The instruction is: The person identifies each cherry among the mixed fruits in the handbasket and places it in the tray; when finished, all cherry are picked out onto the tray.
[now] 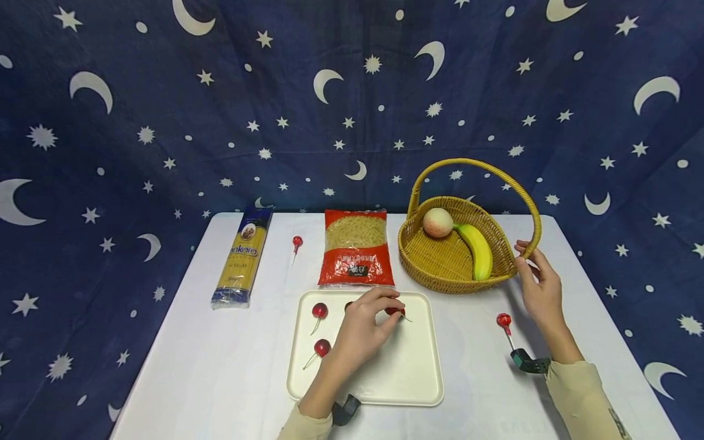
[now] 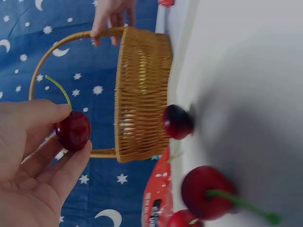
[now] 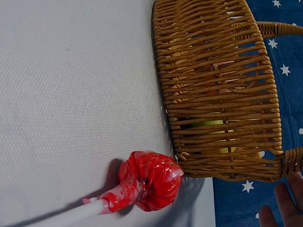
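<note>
1. Left hand point(image 1: 360, 333), lower middle of the head view, pinches a glossy dark-red cherry with a thin green stem point(image 2: 73, 130) over the cream square plastic tray point(image 1: 418, 379).
2. Only the left wrist view shows that stem curving up.
3. Right hand point(image 1: 541, 293), at right, has its fingers on the woven wicker basket point(image 1: 440, 260) handle; whether they curl round it, can't tell.
4. Right wrist view alone shows the red foil-wrapped lollipop point(image 3: 149, 182) right beside the basket.

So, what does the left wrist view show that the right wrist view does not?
Only the left wrist view shows the left hand pinching a cherry, other cherries on the tray, and the right hand touching the basket handle.

Only the right wrist view shows a red lollipop lying on the table beside the basket.

Both show the wicker basket and the starry blue cloth.
</note>
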The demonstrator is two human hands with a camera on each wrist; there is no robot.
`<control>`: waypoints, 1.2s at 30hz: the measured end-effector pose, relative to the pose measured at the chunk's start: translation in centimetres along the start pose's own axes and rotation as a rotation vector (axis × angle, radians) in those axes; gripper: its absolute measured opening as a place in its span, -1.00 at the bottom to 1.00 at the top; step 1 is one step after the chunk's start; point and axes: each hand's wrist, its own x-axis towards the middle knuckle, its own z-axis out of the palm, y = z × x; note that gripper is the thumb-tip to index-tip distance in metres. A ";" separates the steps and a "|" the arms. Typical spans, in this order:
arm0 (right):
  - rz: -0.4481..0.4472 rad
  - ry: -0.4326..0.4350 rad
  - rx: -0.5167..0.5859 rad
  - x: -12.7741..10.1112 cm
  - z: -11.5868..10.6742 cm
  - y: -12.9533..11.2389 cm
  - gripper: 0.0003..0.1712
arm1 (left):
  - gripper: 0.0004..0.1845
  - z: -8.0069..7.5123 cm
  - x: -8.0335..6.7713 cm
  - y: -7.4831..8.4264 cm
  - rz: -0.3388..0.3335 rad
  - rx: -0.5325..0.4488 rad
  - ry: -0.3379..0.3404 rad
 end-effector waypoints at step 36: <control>0.000 -0.014 -0.005 -0.2 0.3 -0.4 -0.52 | -0.81 4.1 -4.1 -1.7 -0.047 0.239 -0.304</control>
